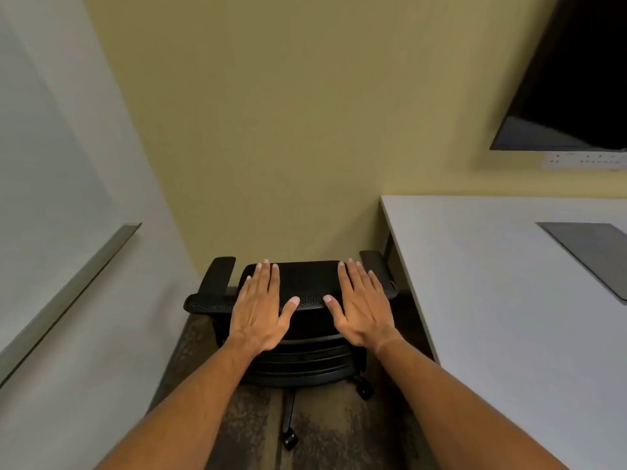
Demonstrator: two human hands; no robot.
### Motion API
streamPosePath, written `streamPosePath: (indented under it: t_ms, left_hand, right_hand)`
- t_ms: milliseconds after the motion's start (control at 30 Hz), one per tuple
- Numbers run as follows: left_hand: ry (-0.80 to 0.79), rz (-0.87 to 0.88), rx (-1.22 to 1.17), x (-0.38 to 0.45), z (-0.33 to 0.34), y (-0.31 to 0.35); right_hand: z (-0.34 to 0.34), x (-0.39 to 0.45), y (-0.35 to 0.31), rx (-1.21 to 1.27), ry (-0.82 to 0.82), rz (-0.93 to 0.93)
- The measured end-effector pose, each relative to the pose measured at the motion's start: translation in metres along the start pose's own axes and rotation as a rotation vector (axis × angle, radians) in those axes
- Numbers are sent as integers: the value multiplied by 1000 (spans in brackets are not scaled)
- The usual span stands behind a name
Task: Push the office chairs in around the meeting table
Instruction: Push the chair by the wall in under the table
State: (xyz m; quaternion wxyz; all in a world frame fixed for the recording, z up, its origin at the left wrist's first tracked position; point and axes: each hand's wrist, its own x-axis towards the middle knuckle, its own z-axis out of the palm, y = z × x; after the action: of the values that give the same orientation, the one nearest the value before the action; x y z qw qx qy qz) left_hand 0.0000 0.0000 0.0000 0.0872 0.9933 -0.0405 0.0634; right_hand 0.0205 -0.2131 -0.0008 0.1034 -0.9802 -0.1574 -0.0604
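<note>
Both hands' straight fingers (pixel 268 279) lie flat atop the office chair (pixel 305 283) backrest.

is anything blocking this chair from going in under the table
Nothing visible does. Both the left hand and right hand lie flat on the black chair's backrest top. The chair sits beside the white table's left edge, facing the yellow wall, so it needs turning first.

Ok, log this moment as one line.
both hands flat | left hand, right hand on black mesh office chair backrest | chair beside white meeting table, facing wall
</note>
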Motion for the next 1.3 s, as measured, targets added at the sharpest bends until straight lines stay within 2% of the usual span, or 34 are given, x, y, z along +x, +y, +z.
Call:
streamPosePath:
  t_ms: [333, 500, 967, 1300]
  left_hand:
    - [-67, 13, 92, 23, 17, 3]
    - [-94, 40, 115, 15, 26, 16]
    - [-82, 128, 62, -35, 30, 48]
    - [-58, 296, 65, -41, 19, 53]
  right_hand:
    - [17, 43, 14, -83, -159, -33]
    - [14, 20, 16, -152, -66, -18]
    - [7, -58, 20, -93, -69, 99]
    - [-14, -107, -2, -92, -50, 281]
